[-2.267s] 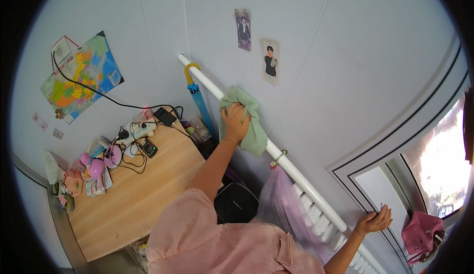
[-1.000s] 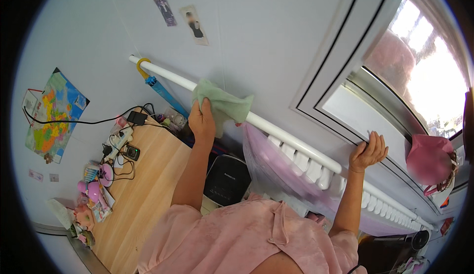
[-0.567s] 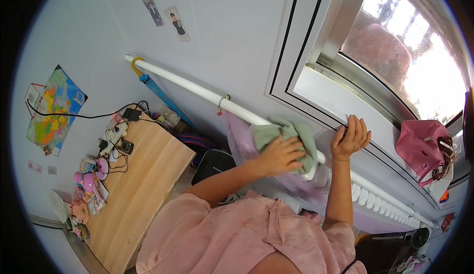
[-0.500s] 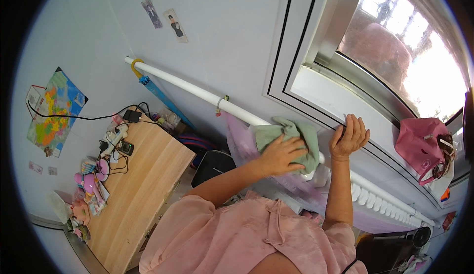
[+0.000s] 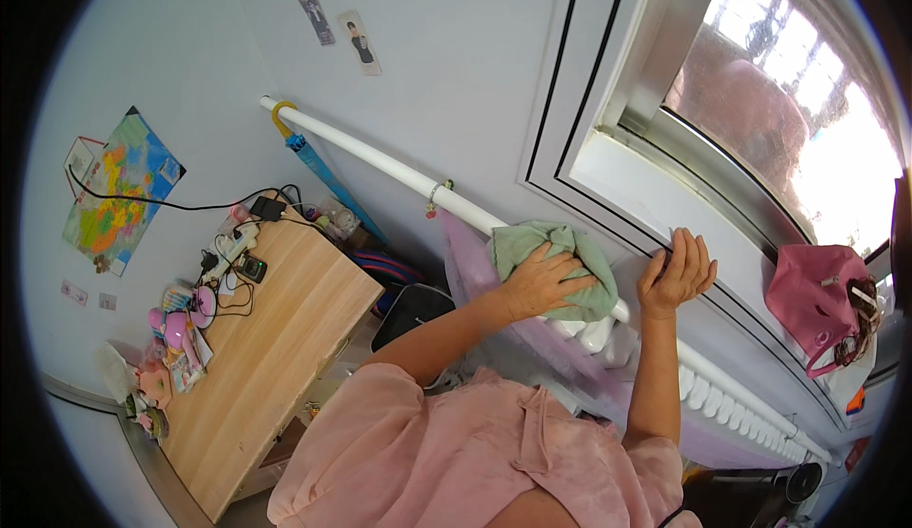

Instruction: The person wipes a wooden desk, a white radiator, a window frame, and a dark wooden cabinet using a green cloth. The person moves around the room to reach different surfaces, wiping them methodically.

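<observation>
In the head view, the left hand (image 5: 540, 281) lies spread, palm down, over a green cloth (image 5: 560, 252), its fingers curled into the folds and pressing the cloth onto a long white pipe (image 5: 380, 159) that runs along the wall. The cloth wraps over the pipe right under that hand and bulges out past the fingertips toward the window side. Just below the hand a white radiator (image 5: 712, 397) shows, with a thin purple sheet (image 5: 494, 324) hanging over part of it and partly hiding it.

The right hand (image 5: 676, 271) is just beside the cloth, apart from it, fingers together and slightly bent, resting on the edge of the window sill (image 5: 646, 195); it holds nothing. Beyond that hand, further along the sill, sits a pink bag (image 5: 817, 305).

Well away on the far side of the left hand, a blue umbrella (image 5: 323, 172) hangs by its yellow hook from the pipe's end. Near it stands a wooden desk (image 5: 275, 338) crowded at its wall end with a power strip (image 5: 233, 243), cables and small pink trinkets. A map (image 5: 119, 191) and two small photos (image 5: 337, 29) are stuck on the wall. The person's pink shirt (image 5: 456, 461) fills the lower edge.
</observation>
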The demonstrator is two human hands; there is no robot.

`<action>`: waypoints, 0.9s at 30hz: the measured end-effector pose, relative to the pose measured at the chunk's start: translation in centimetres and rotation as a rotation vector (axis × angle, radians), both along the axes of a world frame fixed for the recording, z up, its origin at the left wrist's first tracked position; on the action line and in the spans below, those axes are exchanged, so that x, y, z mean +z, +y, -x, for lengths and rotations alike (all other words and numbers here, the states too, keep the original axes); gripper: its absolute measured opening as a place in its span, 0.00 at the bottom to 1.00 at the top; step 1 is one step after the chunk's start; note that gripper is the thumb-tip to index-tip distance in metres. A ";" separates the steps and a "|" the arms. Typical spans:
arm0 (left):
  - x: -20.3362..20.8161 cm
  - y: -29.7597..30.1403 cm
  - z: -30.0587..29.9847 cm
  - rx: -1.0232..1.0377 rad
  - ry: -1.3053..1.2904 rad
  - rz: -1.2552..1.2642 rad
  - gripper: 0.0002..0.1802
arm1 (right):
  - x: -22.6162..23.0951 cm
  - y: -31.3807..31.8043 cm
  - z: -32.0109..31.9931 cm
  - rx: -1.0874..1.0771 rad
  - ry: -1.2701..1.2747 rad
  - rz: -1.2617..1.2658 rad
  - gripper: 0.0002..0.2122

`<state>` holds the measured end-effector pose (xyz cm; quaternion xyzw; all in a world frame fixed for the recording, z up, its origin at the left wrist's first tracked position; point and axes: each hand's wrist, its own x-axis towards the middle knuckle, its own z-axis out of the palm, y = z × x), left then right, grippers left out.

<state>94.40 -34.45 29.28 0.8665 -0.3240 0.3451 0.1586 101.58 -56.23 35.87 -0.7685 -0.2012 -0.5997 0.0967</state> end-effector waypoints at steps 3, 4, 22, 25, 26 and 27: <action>-1.1 3.4 -0.8 0.110 -0.100 0.090 0.21 | 0.0 -0.1 0.1 -0.007 0.005 0.025 0.16; -1.6 5.6 -0.7 0.251 -0.099 0.137 0.20 | -0.1 -0.2 0.1 -0.011 -0.003 0.025 0.16; -5.4 28.2 -8.1 0.504 0.099 1.950 0.37 | -0.5 0.3 -0.8 -0.097 -0.098 0.077 0.15; -4.3 34.0 -8.9 0.592 0.041 1.952 0.39 | -0.6 0.1 -0.8 -0.132 -0.098 0.098 0.16; -3.1 35.7 -8.9 0.637 0.010 1.963 0.39 | -0.6 0.1 -0.8 -0.136 -0.103 0.099 0.16; -2.1 37.4 -9.0 0.660 -0.011 1.991 0.37 | -0.6 0.1 -0.8 -0.151 -0.101 0.103 0.16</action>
